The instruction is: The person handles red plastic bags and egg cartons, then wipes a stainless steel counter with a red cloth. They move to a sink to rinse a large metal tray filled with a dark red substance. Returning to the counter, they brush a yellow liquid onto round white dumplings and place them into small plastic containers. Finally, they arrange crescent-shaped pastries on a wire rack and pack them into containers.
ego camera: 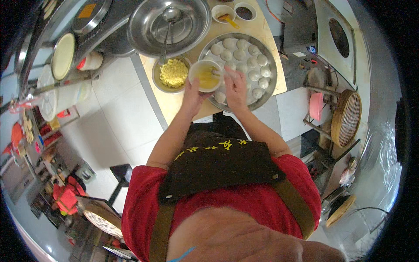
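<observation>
My left hand [195,92] holds a white bowl [192,72] of yellow liquid, tilted a little, above the near edge of the wooden table. Fingers of my right hand [236,85] grip a brush-like utensil [216,72] whose end is in the bowl; its exact kind is unclear. Under and beyond my right hand lies a round metal tray [274,72] with several white dough balls [262,60] in it. Left of the white bowl, a metal bowl [155,79] is filled with crumbly yellow food [173,72].
A large steel basin [139,39] with a ladle [171,15] stands at the table's far left. Two small bowls, one with a yellow-handled utensil [231,22], one with dark contents [244,12], sit at the far side. Bamboo steamer [347,118] at right; another person [67,195] at lower left.
</observation>
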Tool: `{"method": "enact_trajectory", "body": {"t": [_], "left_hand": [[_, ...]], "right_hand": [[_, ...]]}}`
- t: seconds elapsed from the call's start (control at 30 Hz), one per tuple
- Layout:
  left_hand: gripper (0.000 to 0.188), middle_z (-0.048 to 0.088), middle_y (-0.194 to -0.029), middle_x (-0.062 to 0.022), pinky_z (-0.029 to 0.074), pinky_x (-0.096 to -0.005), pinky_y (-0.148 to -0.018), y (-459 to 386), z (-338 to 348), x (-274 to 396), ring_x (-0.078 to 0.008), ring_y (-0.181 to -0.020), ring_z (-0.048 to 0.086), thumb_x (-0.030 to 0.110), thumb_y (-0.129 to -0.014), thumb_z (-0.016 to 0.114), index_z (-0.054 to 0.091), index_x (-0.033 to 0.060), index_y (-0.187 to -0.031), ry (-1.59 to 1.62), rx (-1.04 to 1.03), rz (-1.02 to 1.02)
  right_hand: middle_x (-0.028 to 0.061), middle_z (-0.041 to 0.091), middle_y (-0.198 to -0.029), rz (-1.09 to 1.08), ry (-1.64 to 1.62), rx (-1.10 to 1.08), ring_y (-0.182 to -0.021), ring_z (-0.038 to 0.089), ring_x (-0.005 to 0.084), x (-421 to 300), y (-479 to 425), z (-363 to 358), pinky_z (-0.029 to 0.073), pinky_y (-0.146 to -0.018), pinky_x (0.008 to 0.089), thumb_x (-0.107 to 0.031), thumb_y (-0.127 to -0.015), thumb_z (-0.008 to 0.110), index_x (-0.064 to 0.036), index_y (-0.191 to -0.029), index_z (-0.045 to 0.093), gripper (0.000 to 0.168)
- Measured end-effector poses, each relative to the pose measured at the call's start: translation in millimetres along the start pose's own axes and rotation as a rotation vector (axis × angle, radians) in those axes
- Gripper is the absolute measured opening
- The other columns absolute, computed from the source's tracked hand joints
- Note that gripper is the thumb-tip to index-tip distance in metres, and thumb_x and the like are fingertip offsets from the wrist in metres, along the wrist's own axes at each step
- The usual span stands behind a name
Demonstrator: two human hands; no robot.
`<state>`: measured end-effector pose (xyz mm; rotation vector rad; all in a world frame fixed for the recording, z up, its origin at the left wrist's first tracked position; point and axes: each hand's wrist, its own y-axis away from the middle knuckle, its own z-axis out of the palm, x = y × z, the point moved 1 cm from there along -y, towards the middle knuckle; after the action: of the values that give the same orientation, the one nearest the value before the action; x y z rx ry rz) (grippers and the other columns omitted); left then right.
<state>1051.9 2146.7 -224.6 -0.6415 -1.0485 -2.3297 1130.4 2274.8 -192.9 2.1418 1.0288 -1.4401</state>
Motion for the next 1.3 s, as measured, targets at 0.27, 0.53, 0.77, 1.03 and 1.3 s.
{"method": "enact_trajectory", "body": {"t": [0.27, 0.53, 0.77, 1.03, 1.3], "left_hand": [[0.041, 0.044, -0.125, -0.0118, 0.054, -0.0405, -0.076, 26, 9, -86, -0.0257, -0.107, 0.054, 0.024, -0.097, 0.04, 0.023, 0.0157, -0.133, -0.015, -0.01, -0.066], [0.044, 0.042, -0.126, -0.0107, 0.054, -0.0399, -0.078, 40, -9, -120, -0.0251, -0.109, 0.052, 0.023, -0.096, 0.041, 0.023, 0.0168, -0.135, -0.022, 0.003, -0.039], [0.048, 0.037, -0.131, -0.0103, 0.051, -0.0433, -0.084, 47, -11, -130, -0.0265, -0.115, 0.048, 0.023, -0.095, 0.045, 0.021, 0.0166, -0.137, 0.033, 0.099, 0.036], [0.045, 0.035, -0.133, -0.0125, 0.048, -0.0483, -0.089, 78, -13, -145, -0.0302, -0.12, 0.043, 0.02, -0.097, 0.039, 0.019, 0.0153, -0.137, 0.237, 0.317, 0.129], [0.043, 0.038, -0.131, -0.0138, 0.046, -0.0512, -0.09, 145, -7, -177, -0.0325, -0.118, 0.045, 0.033, -0.097, 0.038, 0.022, 0.0159, -0.133, 0.334, 0.482, 0.316]], "right_hand": [[0.0127, 0.062, -0.094, -0.414, 0.183, -0.284, -0.085, 0.059, 0.0314, 13, 38, -71, 0.049, -0.071, 0.0371, -0.004, -0.079, 0.059, -0.008, -0.104, 0.062, 0.025], [0.0102, 0.065, -0.095, -0.443, 0.176, -0.366, -0.086, 0.062, 0.0282, 24, 71, -86, 0.05, -0.072, 0.0359, 0.001, -0.075, 0.061, -0.009, -0.102, 0.064, 0.029], [0.0076, 0.066, -0.094, 0.093, -0.21, -0.295, -0.082, 0.063, 0.0152, 49, 50, -89, 0.051, -0.074, 0.0279, -0.004, -0.084, 0.059, -0.001, -0.104, 0.063, 0.02], [0.0121, 0.064, -0.1, -0.095, 0.21, -0.389, -0.086, 0.062, 0.0254, 125, -96, -55, 0.049, -0.077, 0.0326, -0.016, -0.09, 0.052, -0.007, -0.103, 0.062, 0.02], [0.0156, 0.059, -0.089, -0.76, 0.301, -0.715, -0.087, 0.058, 0.0338, 149, -48, 16, 0.046, -0.072, 0.0438, -0.011, -0.082, 0.05, -0.007, -0.088, 0.058, 0.01]]}}
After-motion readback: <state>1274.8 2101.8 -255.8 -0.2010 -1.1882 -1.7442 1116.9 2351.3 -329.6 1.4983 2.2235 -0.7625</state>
